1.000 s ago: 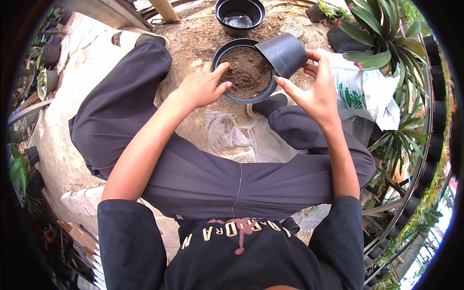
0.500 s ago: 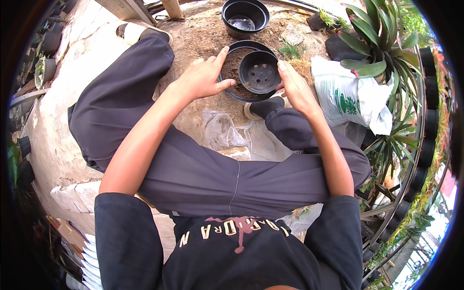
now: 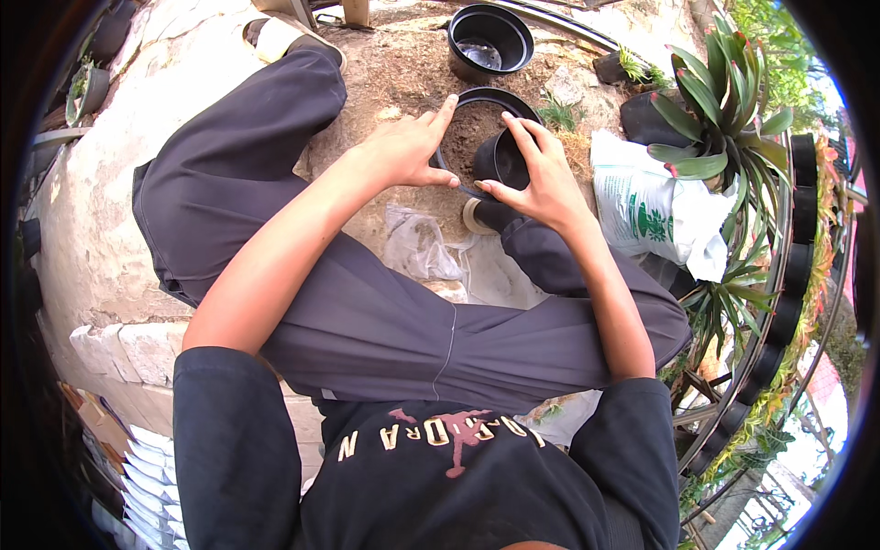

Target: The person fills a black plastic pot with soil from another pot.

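One white bag (image 3: 653, 213) with green print lies beside the right hand (image 3: 541, 179) — near the pots.

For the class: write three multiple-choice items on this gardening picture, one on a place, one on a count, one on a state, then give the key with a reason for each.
1. Where does the white printed bag lie?
A. to the person's right of the large soil pot
B. on the person's lap
C. inside the far pot

2. How many black pots lie on the ground ahead of the person?
A. one
B. three
C. six

3. What does the empty pot beyond the hands hold?
A. a tall plant
B. soil to the brim
C. no soil

Key: 1 A, the bag rests right of the pot, beside the spiky plant. 2 B, the soil pot, the small pot that the right hand grips in it, and the empty one; the left hand rests on the soil pot's rim. 3 C, its bare bottom shows.
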